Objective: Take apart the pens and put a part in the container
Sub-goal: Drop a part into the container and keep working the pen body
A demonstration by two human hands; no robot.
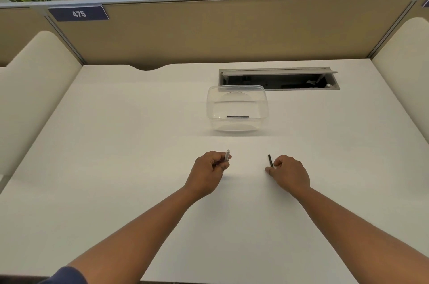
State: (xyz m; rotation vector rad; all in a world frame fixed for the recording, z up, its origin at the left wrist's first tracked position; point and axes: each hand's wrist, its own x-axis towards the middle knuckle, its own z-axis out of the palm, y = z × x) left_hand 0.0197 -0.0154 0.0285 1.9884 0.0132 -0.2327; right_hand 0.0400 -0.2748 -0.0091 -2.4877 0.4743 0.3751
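Note:
My left hand [210, 167] is closed around a white pen barrel [227, 155], whose tip sticks up past the fingers. My right hand [287, 171] pinches a thin black pen part [270, 160] between thumb and fingers, its end pointing away from me. The two hands are apart, low over the white desk [116, 167]. Beyond them stands a clear plastic container [236, 100] with one dark pen part [237, 116] lying across its bottom.
An open cable tray slot [278, 80] is set into the desk behind the container. Tan partition walls [209, 30] close off the back and sides, with a number plate reading 475 [79, 14]. Plants stand behind the partition.

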